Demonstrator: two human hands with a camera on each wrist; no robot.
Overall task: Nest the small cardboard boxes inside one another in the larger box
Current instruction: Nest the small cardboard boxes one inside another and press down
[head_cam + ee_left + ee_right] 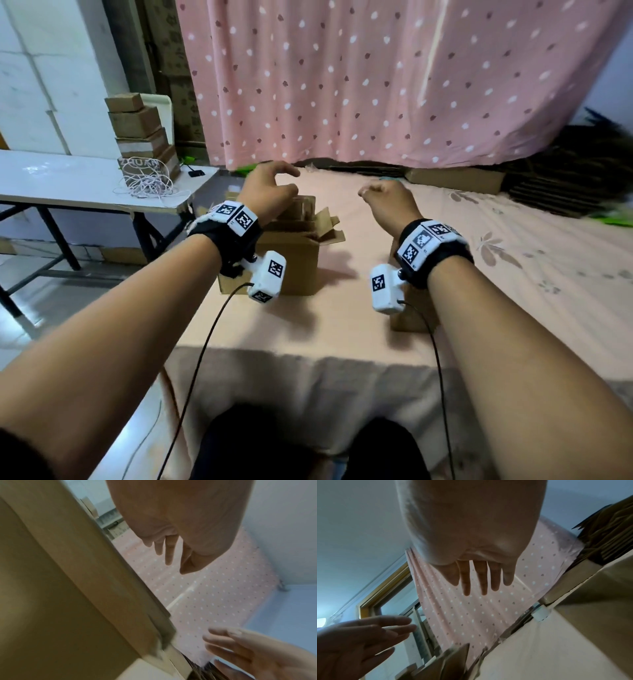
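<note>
Head view: I see the large box (270, 253) standing open near the left edge of the bed (513, 240), with smaller boxes (301, 212) already sitting inside it, flaps up. My left hand (270, 192) hovers over its opening, fingers loosely curled, holding nothing. My right hand (387, 200) hangs in the air, well apart from the large box, also empty. Another box (411, 315) sits under my right wrist, mostly hidden.

Left wrist view: the left hand's fingers (169, 551) hang relaxed and clear of the cardboard wall (68, 588) just beside them.

Right wrist view: the right hand's fingers (481, 577) are straight and spread, touching nothing.

Handling, as I judge it: empty corrugated boxes are light, stiff along edges, and crush at flaps. I would grip opposite side walls, not the flaps, and lower each box squarely.
</note>
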